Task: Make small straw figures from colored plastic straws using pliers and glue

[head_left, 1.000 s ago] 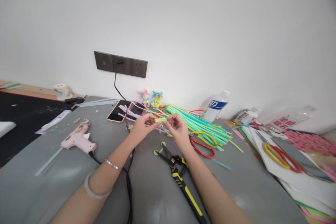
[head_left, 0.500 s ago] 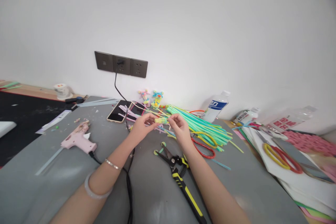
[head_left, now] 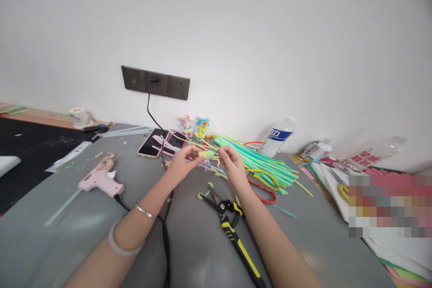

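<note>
Between the thumb and fingers of my left hand (head_left: 182,163) is a small yellow-green coil of pipe cleaner (head_left: 206,155). My right hand (head_left: 232,167) is closed in a pinch just right of the coil, with a small gap between them; whatever its fingertips hold is too small to make out. Below the hands lie black-and-yellow pliers (head_left: 241,247), jaws spread, with a small green pipe cleaner piece (head_left: 206,191) by their tips. Behind my right hand a bundle of green and yellow pipe cleaners (head_left: 266,164) is spread out. Red-and-yellow-handled scissors (head_left: 266,199) lie partly under it.
A pink glue gun (head_left: 103,181) lies at left, and a black cable (head_left: 165,238) crosses the grey table (head_left: 195,252). Two small fuzzy figures (head_left: 202,128) stand by the wall near a phone (head_left: 151,144). A bottle (head_left: 277,137) leans behind the bundle; papers (head_left: 332,189) lie at right.
My right hand has drawn slightly away from the coil, its fingers curling in more. My left hand stays nearly still with the coil. A pixelated patch now covers part of the right side.
</note>
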`<state>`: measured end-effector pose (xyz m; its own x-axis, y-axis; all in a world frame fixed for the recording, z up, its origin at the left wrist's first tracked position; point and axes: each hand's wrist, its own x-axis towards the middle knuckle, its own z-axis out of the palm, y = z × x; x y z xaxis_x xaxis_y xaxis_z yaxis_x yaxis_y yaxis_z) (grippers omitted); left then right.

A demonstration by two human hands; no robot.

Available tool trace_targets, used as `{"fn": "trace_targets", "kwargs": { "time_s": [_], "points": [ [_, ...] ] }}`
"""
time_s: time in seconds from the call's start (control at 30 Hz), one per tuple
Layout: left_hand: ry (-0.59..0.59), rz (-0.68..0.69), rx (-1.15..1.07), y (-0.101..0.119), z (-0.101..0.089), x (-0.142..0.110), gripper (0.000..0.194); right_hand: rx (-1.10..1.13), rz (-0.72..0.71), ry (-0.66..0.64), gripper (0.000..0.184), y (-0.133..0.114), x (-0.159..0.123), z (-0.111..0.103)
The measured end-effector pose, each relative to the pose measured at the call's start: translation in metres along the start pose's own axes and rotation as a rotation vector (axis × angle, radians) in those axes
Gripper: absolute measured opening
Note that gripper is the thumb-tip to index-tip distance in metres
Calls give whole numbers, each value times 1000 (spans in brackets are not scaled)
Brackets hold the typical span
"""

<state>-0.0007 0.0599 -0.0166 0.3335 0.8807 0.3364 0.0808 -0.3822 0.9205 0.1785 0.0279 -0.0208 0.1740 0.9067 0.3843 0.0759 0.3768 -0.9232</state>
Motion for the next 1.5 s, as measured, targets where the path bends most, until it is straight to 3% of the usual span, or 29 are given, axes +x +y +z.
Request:
{"fn": "trace_targets", "kwargs": {
  "time_s": [0.6, 0.97, 1.5],
  "points": [
    [3, 2, 22, -2, -1, 0, 26, -43, -28, 65, 34, -5, 1, -2],
    [0, -5, 9, 2, -1, 0, 27, -3, -84, 10, 36, 0, 1, 1],
    [-21, 1, -1, -1, 0, 0, 24, -12, -32, 42, 34, -4, 0, 1]
  ]
}}
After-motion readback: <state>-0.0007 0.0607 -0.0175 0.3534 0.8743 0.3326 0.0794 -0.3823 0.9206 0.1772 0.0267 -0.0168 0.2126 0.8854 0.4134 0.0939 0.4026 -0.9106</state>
